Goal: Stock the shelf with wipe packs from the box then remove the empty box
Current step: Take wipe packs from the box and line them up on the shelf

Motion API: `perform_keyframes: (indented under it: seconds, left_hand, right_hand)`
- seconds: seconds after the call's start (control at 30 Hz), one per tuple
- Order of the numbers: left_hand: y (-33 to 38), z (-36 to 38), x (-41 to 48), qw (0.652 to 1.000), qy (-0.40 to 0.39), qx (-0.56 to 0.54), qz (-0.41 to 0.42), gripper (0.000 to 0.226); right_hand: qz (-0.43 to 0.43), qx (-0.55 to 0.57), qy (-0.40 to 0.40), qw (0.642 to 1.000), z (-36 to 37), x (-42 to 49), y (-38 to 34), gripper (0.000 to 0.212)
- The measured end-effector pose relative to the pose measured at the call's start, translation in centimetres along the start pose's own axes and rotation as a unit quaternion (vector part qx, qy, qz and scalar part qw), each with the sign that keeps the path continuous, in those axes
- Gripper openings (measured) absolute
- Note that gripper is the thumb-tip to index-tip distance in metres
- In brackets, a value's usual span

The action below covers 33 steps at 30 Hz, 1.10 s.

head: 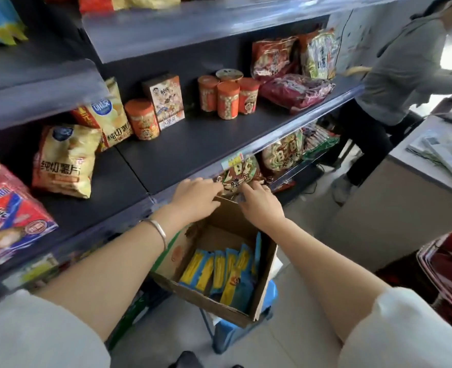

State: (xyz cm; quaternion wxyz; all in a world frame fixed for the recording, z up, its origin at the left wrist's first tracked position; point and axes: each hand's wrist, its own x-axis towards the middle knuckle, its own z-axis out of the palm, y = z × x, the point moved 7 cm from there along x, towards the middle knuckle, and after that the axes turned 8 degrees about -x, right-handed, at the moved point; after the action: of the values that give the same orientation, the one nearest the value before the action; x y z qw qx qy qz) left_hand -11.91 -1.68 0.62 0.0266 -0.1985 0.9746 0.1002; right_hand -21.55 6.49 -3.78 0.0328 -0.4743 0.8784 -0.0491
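Note:
An open cardboard box (pixel 262 285) rests on a blue stool below the shelf edge. Inside it stand several blue and yellow wipe packs (pixel 219 274), upright in a row. My left hand (pixel 195 197) and my right hand (pixel 259 203) are both at the box's far rim, fingers curled around the top flap (pixel 226 200). A silver bangle sits on my left wrist. The dark shelf (pixel 193 144) just beyond the box has a bare stretch in the middle.
Chip bags (pixel 63 160), orange canisters (pixel 227 99) and a snack carton (pixel 166 99) stand on the shelf. Snack bags (pixel 241 173) fill the lower shelf behind the box. A person in grey (pixel 395 75) stands at right by a counter (pixel 418 166). A red basket (pixel 450 266) is at far right.

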Motion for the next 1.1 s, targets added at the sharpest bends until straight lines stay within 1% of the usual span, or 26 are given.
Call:
perform_keyframes:
  seconds: [0.17,0.3,0.43,0.53,0.67,0.8,0.93,1.03,1.1]
  left_hand:
    - [-1.3,5.3,0.9,0.997,-0.068,-0.036,-0.018,0.024]
    - [-1.6,9.0,1.9,0.992,-0.114,-0.056,-0.004,0.027]
    - [-1.4,13.7,2.6,0.98,-0.18,-0.083,0.016,0.029]
    - [-0.7,17.7,2.9,0.967,-0.242,-0.08,0.032,0.034]
    - [0.5,22.5,3.3,0.954,-0.286,-0.078,0.045,0.04]
    - [1.4,26.9,2.9,0.938,-0.329,-0.093,0.051,0.034]
    - [2.2,29.3,2.4,0.928,-0.351,-0.113,0.059,0.038]
    - [2.4,30.2,2.1,0.929,-0.351,-0.102,0.06,0.043]
    - [2.5,30.6,1.8,0.928,-0.356,-0.093,0.062,0.046]
  right_hand:
    - [0.005,0.001,-0.119,0.993,5.9,0.2,1.0,0.045]
    - [0.026,-0.005,-0.214,0.976,10.0,-0.1,3.0,0.047]
    - [0.052,-0.02,-0.282,0.958,13.2,-0.6,4.8,0.046]
    - [0.048,-0.04,-0.307,0.95,14.8,-0.3,5.3,0.045]
    - [0.037,-0.077,-0.332,0.939,16.7,0.5,5.5,0.043]
    - [0.021,-0.112,-0.355,0.928,18.4,0.9,5.7,0.041]
    - [0.009,-0.138,-0.372,0.918,19.4,0.8,5.7,0.042]
    - [0.02,-0.142,-0.384,0.912,20.3,0.5,5.5,0.042]
    - [0.036,-0.125,-0.387,0.913,21.0,0.2,5.4,0.041]
